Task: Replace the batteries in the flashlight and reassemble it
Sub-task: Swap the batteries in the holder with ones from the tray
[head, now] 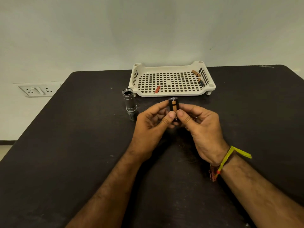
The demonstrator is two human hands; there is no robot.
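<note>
The two forearms came in from the bottom edge, the right one wearing a yellow thread band [230, 155] at the wrist. Above them the left hand [151, 122] and the right hand [200, 125] met over the dark table [65, 162], both pinching a black battery holder [173, 106] held upright between them. Thumbs pressed on its near face and fingers curled behind, so both hands were closed on the holder. A copper-topped battery [174, 106] sat in the slot facing the camera; whether the other slots were filled could not be seen.

The step in hand looked like seating the fresh cells in the holder. Just left of the hands, apart from them, the flashlight body [130, 102] stood on its head end with the threaded open mouth up. Beyond it lay a white slotted tray [171, 94] holding a red battery [157, 89] near its front and two more batteries [196, 73] at the right wall.

Next, I judged, the holder would need checking for polarity, then lowering straight into the open tube. No end cap was visible anywhere, so closing up would call for finding it first.
</note>
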